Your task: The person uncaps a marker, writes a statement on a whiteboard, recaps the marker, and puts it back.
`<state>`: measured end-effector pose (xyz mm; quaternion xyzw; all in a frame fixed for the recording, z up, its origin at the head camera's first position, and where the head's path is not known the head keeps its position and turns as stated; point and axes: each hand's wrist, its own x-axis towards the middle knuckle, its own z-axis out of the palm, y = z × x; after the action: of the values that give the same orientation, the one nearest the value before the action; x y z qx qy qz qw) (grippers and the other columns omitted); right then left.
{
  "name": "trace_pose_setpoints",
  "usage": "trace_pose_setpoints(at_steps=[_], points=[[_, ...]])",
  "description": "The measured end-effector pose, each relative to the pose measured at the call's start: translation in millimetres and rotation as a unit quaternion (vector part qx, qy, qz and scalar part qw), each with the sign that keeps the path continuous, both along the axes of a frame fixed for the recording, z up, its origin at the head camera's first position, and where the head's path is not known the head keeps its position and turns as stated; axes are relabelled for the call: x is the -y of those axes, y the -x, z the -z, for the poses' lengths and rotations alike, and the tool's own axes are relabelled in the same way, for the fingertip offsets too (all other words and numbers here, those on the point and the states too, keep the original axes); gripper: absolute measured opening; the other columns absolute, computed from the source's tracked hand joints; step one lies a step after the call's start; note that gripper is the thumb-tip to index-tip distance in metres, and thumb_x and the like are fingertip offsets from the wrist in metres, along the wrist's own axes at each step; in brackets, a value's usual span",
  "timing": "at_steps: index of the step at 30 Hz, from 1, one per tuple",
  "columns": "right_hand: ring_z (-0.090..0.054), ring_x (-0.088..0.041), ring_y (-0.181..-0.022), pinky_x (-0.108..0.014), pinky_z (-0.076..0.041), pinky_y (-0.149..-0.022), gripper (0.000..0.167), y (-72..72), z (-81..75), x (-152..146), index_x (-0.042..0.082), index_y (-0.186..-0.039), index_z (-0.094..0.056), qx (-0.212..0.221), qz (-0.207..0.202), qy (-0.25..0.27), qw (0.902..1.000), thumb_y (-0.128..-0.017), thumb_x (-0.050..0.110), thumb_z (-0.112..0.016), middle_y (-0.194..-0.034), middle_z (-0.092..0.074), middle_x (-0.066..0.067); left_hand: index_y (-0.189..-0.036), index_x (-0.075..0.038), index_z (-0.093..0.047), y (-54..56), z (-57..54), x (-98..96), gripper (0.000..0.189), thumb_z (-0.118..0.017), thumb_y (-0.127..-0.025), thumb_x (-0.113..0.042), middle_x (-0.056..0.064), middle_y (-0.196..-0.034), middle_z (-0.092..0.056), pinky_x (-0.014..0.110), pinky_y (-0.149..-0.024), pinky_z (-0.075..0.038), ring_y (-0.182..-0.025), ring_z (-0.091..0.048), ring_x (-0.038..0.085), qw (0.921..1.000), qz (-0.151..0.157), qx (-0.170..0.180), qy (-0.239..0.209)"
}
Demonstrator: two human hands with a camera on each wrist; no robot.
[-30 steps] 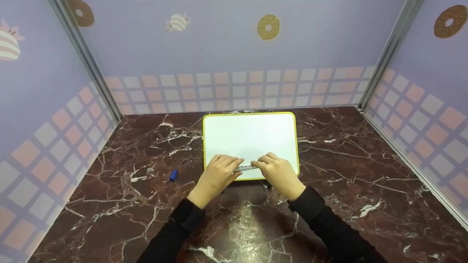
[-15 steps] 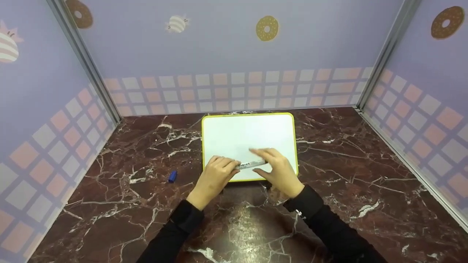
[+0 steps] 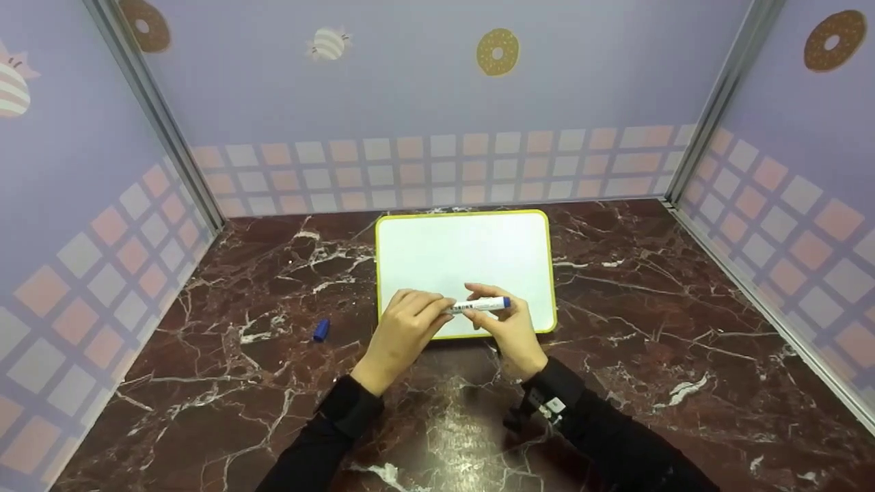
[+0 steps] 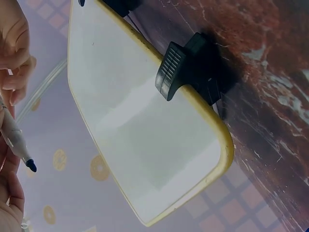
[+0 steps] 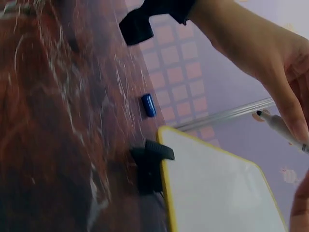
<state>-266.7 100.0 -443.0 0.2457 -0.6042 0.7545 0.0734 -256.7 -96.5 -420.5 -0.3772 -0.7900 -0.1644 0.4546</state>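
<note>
Head: marker is pinched near one end by L hand, R hand half-open at other end, over whiteboard. L wrist: bare tip is seen, best avoided. R wrist: prob. light, stiff, slick barrel is best gripped midway.

No text can be read with certainty. In the head view, refer to the white marker: a row of small dark characters runs lengthwise along its barrel, toward the end opposite the blue plug. The strokes are too small for you to resolve a word, brand or number. On the black cuff at your right wrist, note a small white patch; you cannot tell whether it bears lettering.
</note>
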Motion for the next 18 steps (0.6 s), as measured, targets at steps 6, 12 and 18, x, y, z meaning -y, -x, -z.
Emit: trace_pose_setpoints(at_steps=[6,12,18], points=[[-0.060,-0.010,-0.072,-0.021,-0.050,-0.066,0.025,-3.8,-0.3,6,-0.015,-0.110,-0.067,0.032,0.016,0.059,0.9976,-0.088,-0.002,-0.070,-0.095,-0.072,0.000,-0.107,-0.009,-0.074,2.1,-0.8,2.0,0.028,-0.079,-0.082,-0.021,0.003,-0.099,-0.074,0.032,-0.084,-0.054,-0.090,-0.068,0.017,0.9994,-0.015,0.031,0.007],[-0.068,-0.012,-0.079,-0.024,-0.059,-0.070,0.023,5.7,-2.8,6,-0.023,-0.106,-0.057,-0.049,0.030,0.052,0.9970,-0.094,-0.005,-0.060,-0.094,-0.070,-0.006,-0.129,-0.002,-0.062,16.5,-7.8,23.2,0.037,-0.063,-0.095,-0.017,0.017,-0.127,-0.066,0.044,-0.109,-0.047,-0.119,-0.061,0.032,0.9776,-0.061,0.178,-0.095],[-0.069,-0.013,-0.080,-0.025,-0.060,-0.073,0.012,26.1,-7.7,19,-0.013,-0.102,-0.064,-0.140,0.072,-0.011,0.9874,-0.095,-0.005,-0.059,-0.101,-0.065,-0.029,-0.154,0.002,-0.028,29.6,-2.2,56.2,0.061,-0.053,-0.098,-0.001,0.026,-0.157,-0.030,0.053,-0.117,-0.035,-0.142,-0.036,0.044,0.9081,-0.115,0.363,-0.175]])
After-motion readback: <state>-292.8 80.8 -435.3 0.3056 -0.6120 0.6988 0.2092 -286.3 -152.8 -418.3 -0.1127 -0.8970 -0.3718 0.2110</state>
